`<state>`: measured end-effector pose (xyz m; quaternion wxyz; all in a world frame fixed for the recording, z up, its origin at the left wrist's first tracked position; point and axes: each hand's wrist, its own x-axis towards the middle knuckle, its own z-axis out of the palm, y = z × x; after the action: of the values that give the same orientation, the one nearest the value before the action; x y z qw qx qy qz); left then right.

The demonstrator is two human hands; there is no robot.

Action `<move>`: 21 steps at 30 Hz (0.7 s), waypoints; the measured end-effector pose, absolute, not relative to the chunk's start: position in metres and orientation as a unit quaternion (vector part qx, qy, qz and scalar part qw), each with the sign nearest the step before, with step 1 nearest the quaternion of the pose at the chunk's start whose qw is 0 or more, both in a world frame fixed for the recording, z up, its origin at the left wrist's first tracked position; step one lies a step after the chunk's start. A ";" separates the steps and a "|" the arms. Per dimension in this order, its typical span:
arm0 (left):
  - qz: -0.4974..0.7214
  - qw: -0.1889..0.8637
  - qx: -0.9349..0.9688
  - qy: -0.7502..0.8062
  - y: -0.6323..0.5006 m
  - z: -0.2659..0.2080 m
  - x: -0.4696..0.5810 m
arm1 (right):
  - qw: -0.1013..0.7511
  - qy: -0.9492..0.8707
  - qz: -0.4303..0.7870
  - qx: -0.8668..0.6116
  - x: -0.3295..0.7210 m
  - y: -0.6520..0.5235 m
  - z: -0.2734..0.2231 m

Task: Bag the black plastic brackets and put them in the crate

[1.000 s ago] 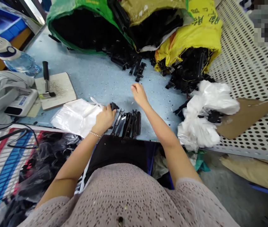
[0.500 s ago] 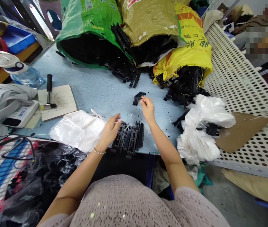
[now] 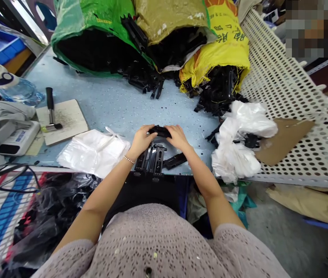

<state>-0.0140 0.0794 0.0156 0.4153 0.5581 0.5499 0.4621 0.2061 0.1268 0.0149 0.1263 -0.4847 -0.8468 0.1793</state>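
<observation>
Between my two hands is a black plastic part (image 3: 160,131), held crosswise just above the blue speckled tabletop (image 3: 100,98). My left hand (image 3: 143,139) is closed on its left end, thumb in front. On the right end, my right hand (image 3: 178,137) grips it with bent fingers. Just below, near the table's front edge, several long black parts (image 3: 152,160) lie side by side. One more black part (image 3: 174,161) rests aslant to their right, under my right wrist. A stack of white plastic bags (image 3: 94,152) lies left of my left hand.
Green (image 3: 94,15), tan (image 3: 169,19) and yellow (image 3: 224,50) sacks spill black parts at the back. A hammer (image 3: 51,108) rests on a board (image 3: 71,123), beside a white scale (image 3: 19,137) and a water jug (image 3: 13,85). Filled white bags (image 3: 236,146) stand right, by a perforated panel (image 3: 285,77).
My right hand has come back toward me with a black part, and my left hand has moved up to grip it too. One black part beside the row now lies aslant. The view has shifted.
</observation>
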 end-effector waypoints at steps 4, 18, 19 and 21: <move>0.566 0.481 0.480 0.468 0.065 0.035 -0.006 | 0.244 -0.810 0.219 -0.486 0.180 0.098 0.050; 0.545 0.565 0.373 0.494 -0.023 0.082 -0.024 | 0.326 -0.646 0.547 -0.421 0.132 0.057 0.082; 0.550 0.562 0.363 0.499 -0.024 0.082 -0.026 | 0.317 -0.636 0.570 -0.412 0.131 0.050 0.080; 0.559 0.559 0.337 0.512 -0.025 0.082 -0.028 | 0.291 -0.674 0.548 -0.400 0.130 0.027 0.075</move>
<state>-0.0284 -0.0249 0.0819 0.5590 0.3367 0.5118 0.5588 0.1297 0.0273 0.0752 0.2910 -0.3995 -0.6745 0.5484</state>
